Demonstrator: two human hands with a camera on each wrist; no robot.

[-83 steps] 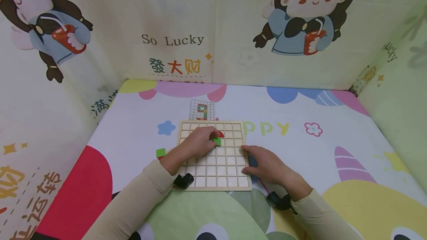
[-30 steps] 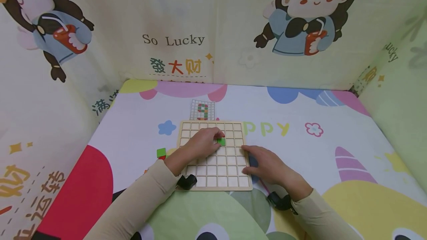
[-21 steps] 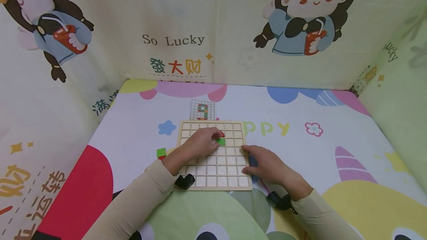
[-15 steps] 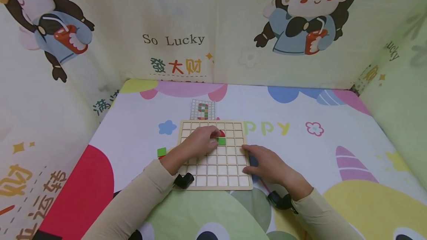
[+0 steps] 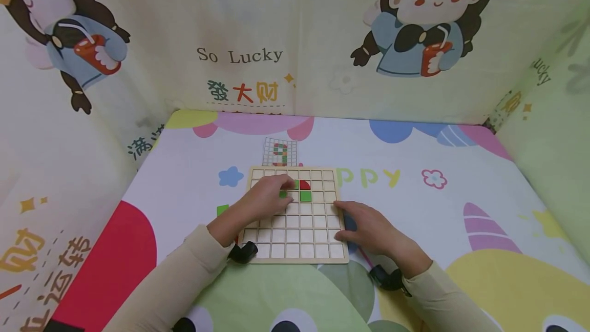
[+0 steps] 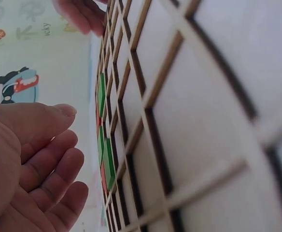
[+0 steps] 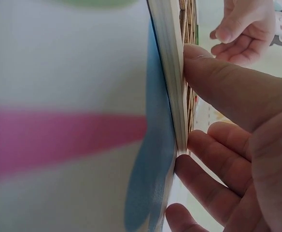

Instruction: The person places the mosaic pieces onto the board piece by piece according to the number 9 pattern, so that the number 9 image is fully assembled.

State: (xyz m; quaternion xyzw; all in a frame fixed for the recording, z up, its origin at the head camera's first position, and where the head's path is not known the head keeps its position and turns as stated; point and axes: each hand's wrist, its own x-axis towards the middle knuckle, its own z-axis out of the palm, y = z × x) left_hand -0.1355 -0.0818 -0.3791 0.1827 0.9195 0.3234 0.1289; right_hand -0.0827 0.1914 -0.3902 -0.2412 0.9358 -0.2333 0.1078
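A wooden grid board (image 5: 292,260) lies on the table with colored pieces in its upper cells. A red quarter-round piece (image 5: 304,185) sits directly above a green square tile (image 5: 305,195). Further left, two more green tiles show partly beside my left hand (image 5: 262,198), which hovers over the board. In the left wrist view, its fingers are loosely bent with nothing between them, apart from the green tiles (image 6: 109,166). My right hand (image 5: 371,227) touches the board's right edge with thumb and fingertips, as the right wrist view also shows. Cells under the left hand are hidden.
A printed card (image 5: 279,151) with a gridded colored figure lies behind the board, its lower edge covered. A loose green piece (image 5: 222,209) lies left of the board, partly behind the left forearm. Fabric walls (image 5: 322,91) enclose the table's back and sides.
The green tile has shifted right into its cell below the red piece. My left hand has then drawn back leftward, uncovering the red piece and another green tile. The right hand stays put.
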